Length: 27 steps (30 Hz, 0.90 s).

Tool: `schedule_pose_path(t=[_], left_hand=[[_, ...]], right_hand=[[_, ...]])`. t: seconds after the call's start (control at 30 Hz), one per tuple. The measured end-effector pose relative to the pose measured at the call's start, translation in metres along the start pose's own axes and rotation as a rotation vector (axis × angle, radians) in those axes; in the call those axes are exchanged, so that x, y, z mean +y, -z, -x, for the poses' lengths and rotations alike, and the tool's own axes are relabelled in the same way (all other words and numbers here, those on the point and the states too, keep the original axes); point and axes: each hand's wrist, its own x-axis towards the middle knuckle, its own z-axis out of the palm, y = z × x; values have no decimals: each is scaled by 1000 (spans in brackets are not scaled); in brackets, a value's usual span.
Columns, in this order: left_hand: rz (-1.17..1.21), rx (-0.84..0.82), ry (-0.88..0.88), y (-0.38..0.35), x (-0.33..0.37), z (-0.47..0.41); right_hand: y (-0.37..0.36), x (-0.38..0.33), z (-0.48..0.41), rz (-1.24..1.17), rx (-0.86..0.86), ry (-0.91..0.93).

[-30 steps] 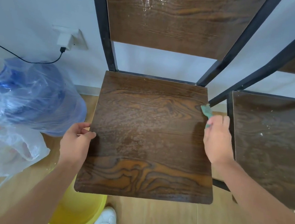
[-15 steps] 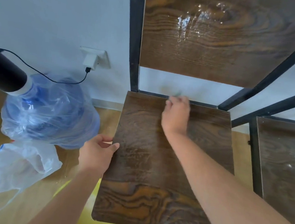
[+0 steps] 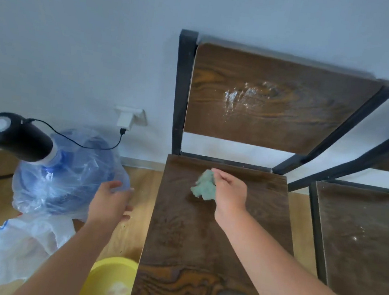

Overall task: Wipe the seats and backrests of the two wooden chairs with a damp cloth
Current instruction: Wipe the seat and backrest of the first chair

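— What containers have you got in view?

— A yellow bucket [image 3: 110, 281] on the floor at the bottom edge, tucked against the left side of the near chair's seat [image 3: 214, 241]. I see a pale patch inside it, but I can't tell whether that is water or a reflection. Left of the chair there's a big blue water jug [image 3: 69, 176] wrapped in clear plastic, with a black dispenser [image 3: 17, 137] on its neck and a cable [image 3: 87, 143] running to a wall plug [image 3: 126, 120]. How full the jug is I can't make out through the wrapping. A crumpled white plastic bag [image 3: 24, 247] lies in front of it; its contents don't show.

— And the hands?

— My right hand [image 3: 229, 195] is over the back part of the seat, fingers closed on a green cloth [image 3: 204, 186], which bunches out to the left of the knuckles. Whether it actually touches the wood I can't say. My left hand [image 3: 112, 201] is off the chair, hanging over the floor between the jug and the seat edge, fingers loosely spread, holding nothing.

— What's cut off or unclear?

— The seat's front edge runs out of frame. The backrest [image 3: 274, 100] carries a wet, shiny streak near its middle. Of the second chair [image 3: 362, 239] on the right I get only part of the seat, with pale specks on it, and a sliver of the backrest. Something pale and curved at the far left edge is too cropped to name.
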Motion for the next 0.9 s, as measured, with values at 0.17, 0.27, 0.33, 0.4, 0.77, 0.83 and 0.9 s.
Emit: schedule_pose_path(t=[0.17,0.27,0.33,0.4,0.77,0.83,0.9], left_hand=[[113,-71,-212,-17,89,23],[156,-42,-372,-34,156,36],[164,-48,-477,-45,189,41],[199,-111,-538,-57,209,42],[143,-100,-684,-96,212,32],[143,-81,-677,-98,211,32],[155,-64,-690,-98,211,33]], right_hand=[[46,-65,4,-394,310,1],[50,-93,7,-411,338,271],[40,-106,6,-362,295,422],[30,-113,7,-187,304,672],[47,-168,-38,853,-53,2002],[37,-174,-34,689,45,2003],[29,-152,-33,870,-59,2131]])
